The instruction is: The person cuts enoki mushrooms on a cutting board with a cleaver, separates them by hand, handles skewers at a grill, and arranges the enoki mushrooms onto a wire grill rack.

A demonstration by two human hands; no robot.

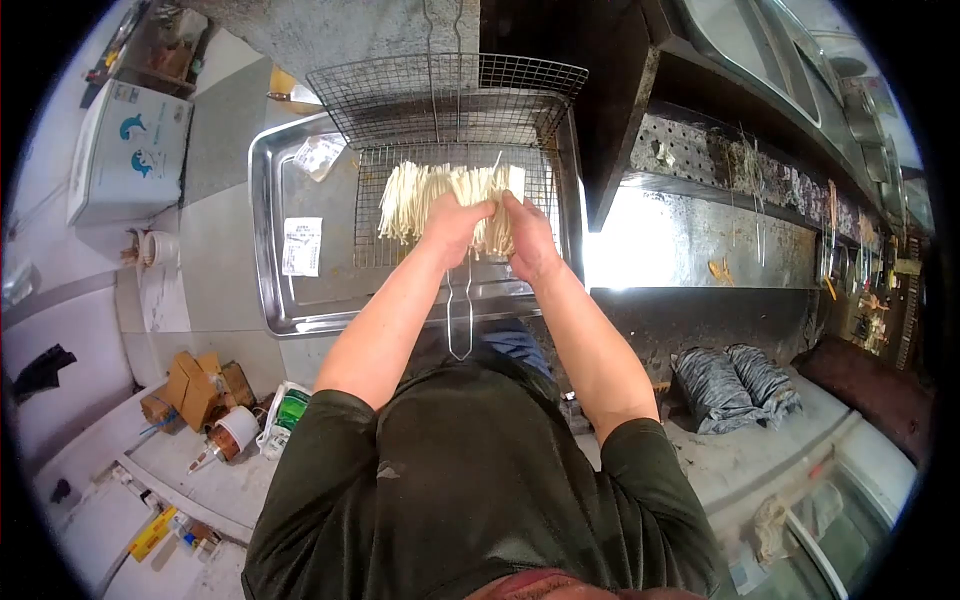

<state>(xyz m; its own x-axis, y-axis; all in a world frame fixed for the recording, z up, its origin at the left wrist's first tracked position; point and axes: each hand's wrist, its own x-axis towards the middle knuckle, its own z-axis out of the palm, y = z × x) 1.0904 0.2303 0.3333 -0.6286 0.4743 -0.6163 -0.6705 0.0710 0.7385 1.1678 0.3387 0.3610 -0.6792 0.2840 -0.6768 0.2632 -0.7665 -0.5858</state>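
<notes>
A row of thin pale strands, which look like enoki mushrooms (403,205), lies across the lower half of an open wire grill basket (368,190). The basket's other mesh half (385,105) is raised at the far side. My left hand (455,222) is closed around strands near the middle of the row. At the right end of the row, my right hand (530,232) grips the strands with its thumb on top. Both hands are close together. Beneath the basket is a large metal tray (350,318).
Two printed slips (302,247) lie in the tray's left part. A knife (297,95) is beyond the tray. On the right is a metal counter (700,240) with a perforated ledge. A white box (135,150) stands at the left.
</notes>
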